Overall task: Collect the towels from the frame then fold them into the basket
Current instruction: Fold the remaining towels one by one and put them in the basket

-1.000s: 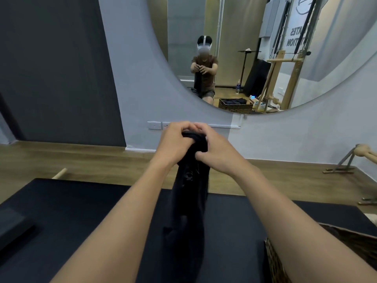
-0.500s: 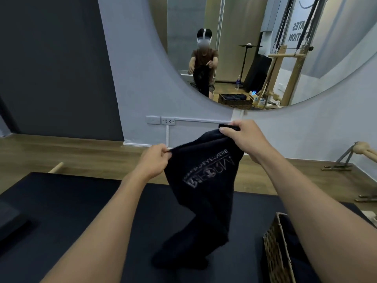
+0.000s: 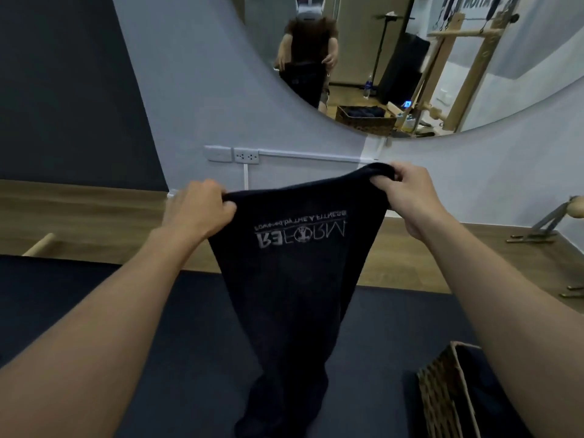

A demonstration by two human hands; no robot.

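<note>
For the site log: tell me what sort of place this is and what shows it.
Probably a Pilates or fitness studio: the dark towel is printed REFORM and FITNESS, the big round wall mirror reflects a wooden exercise frame, and a dark padded mat lies below.

Forearms bare to left hand (image 3: 199, 210) and right hand (image 3: 409, 197). In mirror (image 3: 474, 83) reflection: dark brown short-sleeved T-shirt (image 3: 311, 39), white camera headset (image 3: 309, 14) on head.
</note>
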